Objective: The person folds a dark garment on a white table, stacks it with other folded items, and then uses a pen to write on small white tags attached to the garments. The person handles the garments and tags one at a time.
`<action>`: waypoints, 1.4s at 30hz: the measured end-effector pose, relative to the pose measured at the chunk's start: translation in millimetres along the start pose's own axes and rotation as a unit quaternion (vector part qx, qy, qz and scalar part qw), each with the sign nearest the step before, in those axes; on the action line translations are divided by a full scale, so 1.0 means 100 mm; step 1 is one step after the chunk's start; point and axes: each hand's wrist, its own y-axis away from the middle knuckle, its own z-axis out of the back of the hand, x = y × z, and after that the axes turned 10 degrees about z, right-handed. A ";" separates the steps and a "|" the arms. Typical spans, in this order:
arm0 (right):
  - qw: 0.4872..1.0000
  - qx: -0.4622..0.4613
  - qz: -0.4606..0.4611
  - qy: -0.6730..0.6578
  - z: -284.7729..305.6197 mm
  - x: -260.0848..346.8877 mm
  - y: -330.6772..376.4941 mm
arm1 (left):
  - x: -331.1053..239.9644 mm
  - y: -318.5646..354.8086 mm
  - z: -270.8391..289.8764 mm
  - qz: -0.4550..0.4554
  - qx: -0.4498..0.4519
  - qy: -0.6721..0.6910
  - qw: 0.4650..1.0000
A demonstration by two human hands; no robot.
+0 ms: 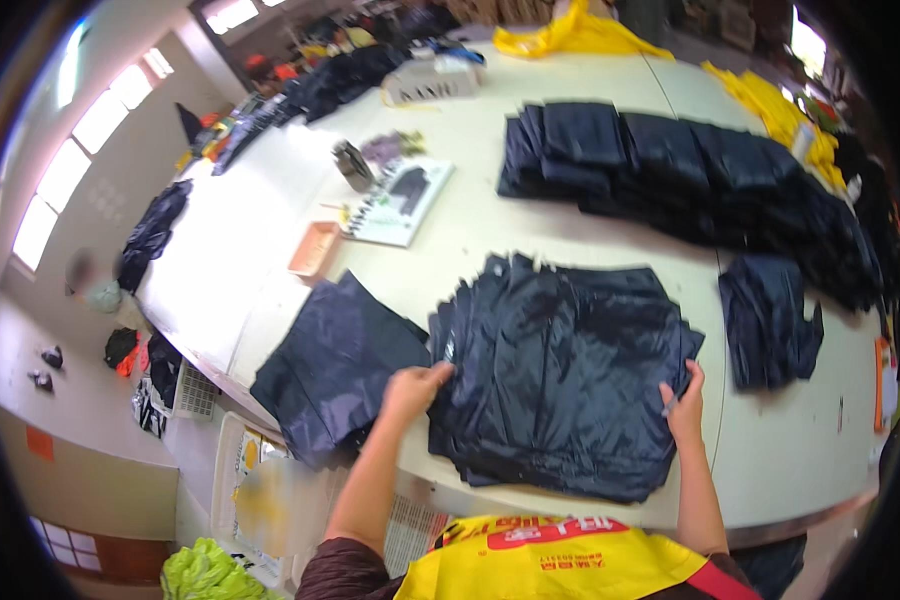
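Note:
A thick stack of folded dark navy garments (560, 380) in thin, shiny cloth lies at the table's front edge before me. My left hand (412, 392) grips the stack's left edge, its thumb on top and its other fingers partly hidden. On the opposite edge, my right hand (684, 405) clasps the stack's right side; something small and pale shows at its fingers. Beside my left hand lies a separate folded dark cloth piece (335, 365), turned at an angle. Another small dark folded garment (767, 320) sits to the right of the stack.
Along the back right runs a long row of dark folded garments (670, 170). Behind my left hand are an orange tray (315, 250), a spiral-bound book (405, 205) and a dark bottle (352, 165). Yellow cloth (575, 32) lies at the far edge. A white crate (232, 480) stands below left.

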 end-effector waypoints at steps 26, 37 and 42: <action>0.989 0.109 0.046 0.092 0.48 -0.65 -0.91 | -0.29 0.39 -1.06 -0.082 0.192 0.216 0.954; 0.970 -0.057 0.196 -0.129 0.04 0.65 -1.05 | -1.13 0.33 -0.36 -0.237 -0.134 0.008 0.962; 0.895 0.031 0.105 -0.432 -0.62 1.09 -1.25 | -1.89 0.20 -0.77 -0.366 -0.160 -0.095 0.912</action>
